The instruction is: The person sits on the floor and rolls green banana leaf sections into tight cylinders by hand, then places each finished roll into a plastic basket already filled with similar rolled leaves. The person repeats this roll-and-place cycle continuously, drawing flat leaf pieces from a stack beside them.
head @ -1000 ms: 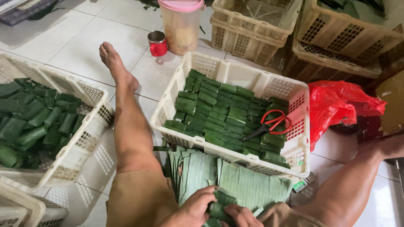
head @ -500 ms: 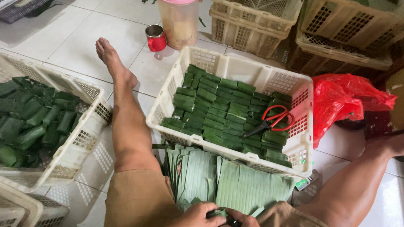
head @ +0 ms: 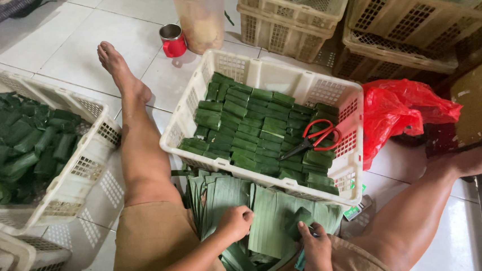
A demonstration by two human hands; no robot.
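The person sits on the tiled floor [head: 61,43] with legs spread, and a fan of cut banana leaves [head: 272,211] lies between the thighs. The left hand [head: 236,222] rests closed on the near left part of the leaves, its fingers curled down over the leaf edges. The right hand [head: 315,248] sits just to the right, at the near right edge of the same pile, and grips a small folded leaf parcel [head: 302,219] that pokes up above its fingers. Both hands are near each other, with flat leaf showing between them.

The leaves are long, pale green strips with fine ribs running lengthwise, overlapped like cards, with darker strips trailing toward the lap. The parcel is darker green and squarish.

Just beyond the leaves stands a white crate [head: 268,75], touching their far edge. It is filled with neat rows of wrapped green parcels, and red scissors [head: 314,139] lie on top at the right. A second crate [head: 90,153] beside the left leg holds loosely heaped rolled leaves. A red bag [head: 407,110] lies right of the white crate; a red mug [head: 173,40] and a pink-lidded jar [head: 201,11] stand beyond it.
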